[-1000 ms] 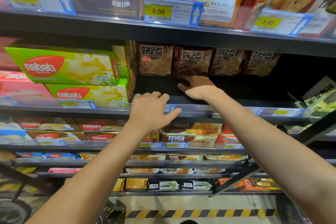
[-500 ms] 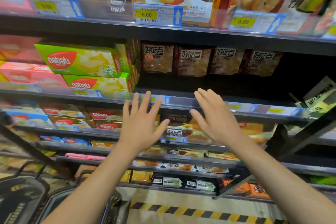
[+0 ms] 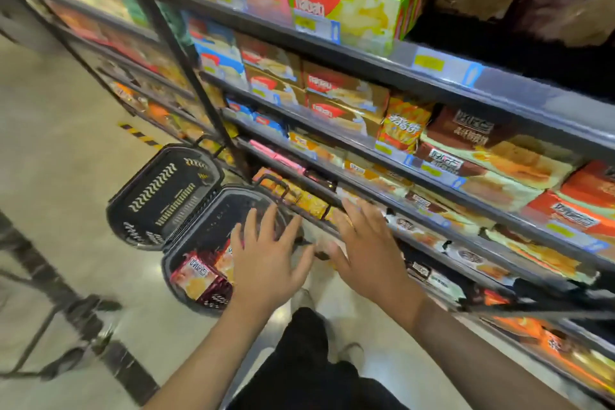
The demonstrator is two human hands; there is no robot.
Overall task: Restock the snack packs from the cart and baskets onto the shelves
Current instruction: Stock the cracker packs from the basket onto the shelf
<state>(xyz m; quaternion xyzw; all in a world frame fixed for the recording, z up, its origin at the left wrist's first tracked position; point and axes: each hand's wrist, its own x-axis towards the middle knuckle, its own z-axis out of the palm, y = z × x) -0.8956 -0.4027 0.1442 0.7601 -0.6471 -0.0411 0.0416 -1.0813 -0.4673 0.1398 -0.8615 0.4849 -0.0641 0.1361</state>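
Observation:
Both hands hover empty with fingers spread above the floor beside the shelves. My left hand (image 3: 266, 260) is over the near black basket (image 3: 199, 226), which holds a few snack packs (image 3: 196, 278) in red and yellow wrappers. My right hand (image 3: 366, 250) is in front of the low shelves (image 3: 432, 183), close to the small packs there but touching none. The shelves run up the right side, filled with wafer boxes (image 3: 352, 10) and biscuit packs (image 3: 466, 140).
A second black basket (image 3: 159, 190) stands on the floor just beyond the first. A dark metal cart frame (image 3: 43, 280) is at the left. A black upright post (image 3: 176, 56) crosses the shelf front. My dark trouser legs (image 3: 309, 359) are below my hands.
The view has swung down and left from the upper shelves to the baskets on the floor. Both hands have dropped from shelf height to just above the near basket, still spread and empty.

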